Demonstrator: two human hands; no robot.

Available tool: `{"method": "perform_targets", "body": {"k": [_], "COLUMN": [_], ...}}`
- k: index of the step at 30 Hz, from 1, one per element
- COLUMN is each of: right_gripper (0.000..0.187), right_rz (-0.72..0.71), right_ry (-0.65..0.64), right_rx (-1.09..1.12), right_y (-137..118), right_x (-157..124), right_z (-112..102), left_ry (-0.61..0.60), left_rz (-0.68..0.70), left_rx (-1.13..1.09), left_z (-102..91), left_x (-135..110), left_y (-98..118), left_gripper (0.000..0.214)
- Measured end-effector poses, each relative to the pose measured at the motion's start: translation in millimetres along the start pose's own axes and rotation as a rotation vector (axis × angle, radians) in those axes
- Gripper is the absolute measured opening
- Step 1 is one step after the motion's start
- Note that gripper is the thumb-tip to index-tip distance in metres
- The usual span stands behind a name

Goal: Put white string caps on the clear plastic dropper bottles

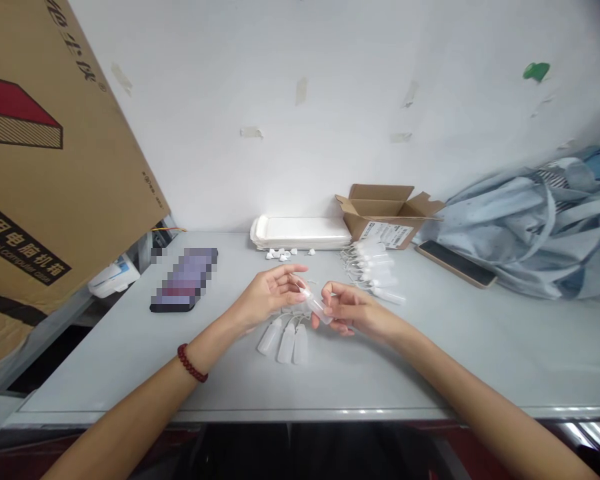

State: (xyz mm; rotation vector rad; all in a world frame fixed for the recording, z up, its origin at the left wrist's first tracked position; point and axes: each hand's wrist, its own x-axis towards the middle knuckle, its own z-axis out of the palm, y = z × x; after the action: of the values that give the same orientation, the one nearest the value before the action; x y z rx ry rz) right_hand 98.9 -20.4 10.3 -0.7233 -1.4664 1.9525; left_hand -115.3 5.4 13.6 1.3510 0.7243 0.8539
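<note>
Small bottle (319,309) pinched between both hands' fingers
Left hand (280,290) grips its neck end, right hand (349,311) its body; light pressure should steady it without denting, clear of the looped bottles (287,343) just below the fingers

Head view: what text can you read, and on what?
"用电脑机箱", "computer": black band, large carton.
"®": carton's top, beside unclear characters.
Too small: small box label; carton's edge print.
Pixelated: left phone.
Held bottle: none readable.
</note>
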Motion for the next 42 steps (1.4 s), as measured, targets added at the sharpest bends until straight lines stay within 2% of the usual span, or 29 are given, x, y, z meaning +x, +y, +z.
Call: {"method": "perform_targets", "body": {"k": [3, 7, 13, 16, 19, 22, 26, 31, 34, 39, 42], "right_gripper": [0.025, 0.026, 0.025, 0.029, 0.032, 0.031, 0.029, 0.029, 0.023, 0.018, 0.019], "right_rz": [0.008, 0.008, 0.02, 0.033, 0.037, 0.028, 0.002, -0.028, -0.125, -0.394, -0.473], "right_ry": [0.005, 0.009, 0.022, 0.057, 0.108, 0.153, 0.152, 0.165, 0.233, 0.497, 0.554], "right_rx": [0.024, 0.018, 0.029, 0.072, 0.09, 0.055, 0.0, -0.059, -0.276, -0.884, -1.039], "right_y": [0, -1, 0, 2, 3, 2, -1, -2, 0, 5, 7], "right_x": [0, 1, 1, 1, 1, 1, -1, -2, -1, 1, 2], "right_z": [1, 2, 2, 1, 1, 0, 0, 1, 3, 0, -3], "left_ry": [-0.039, -0.012, -0.022, -0.039, -0.044, -0.03, -0.069, -0.078, -0.061, 0.009, -0.008], "left_rz": [0.012, -0.039, -0.036, -0.034, -0.043, -0.074, -0.104, -0.127, -0.161, -0.202, -0.185], "left_rx": [-0.025, -0.003, 0.022, 0.046, 0.055, 0.082, 0.153, 0.209, 0.146, 0.07, 0.072], "left_z": [-1.9, 0.1, -0.2, -3.2, -4.2, -1.4, 5.6, 10.0, 9.0, 5.6, 5.3], "left_x": [-1, -2, -1, -1, -2, -2, -3, -4, -3, -2, -1], "left_y": [1, 0, -1, 0, 0, 1, 3, 5, 4, 1, 1], "left_gripper": [0.056, 0.056, 0.045, 0.037, 0.039, 0.036, 0.029, 0.032, 0.035, 0.035, 0.034]}}
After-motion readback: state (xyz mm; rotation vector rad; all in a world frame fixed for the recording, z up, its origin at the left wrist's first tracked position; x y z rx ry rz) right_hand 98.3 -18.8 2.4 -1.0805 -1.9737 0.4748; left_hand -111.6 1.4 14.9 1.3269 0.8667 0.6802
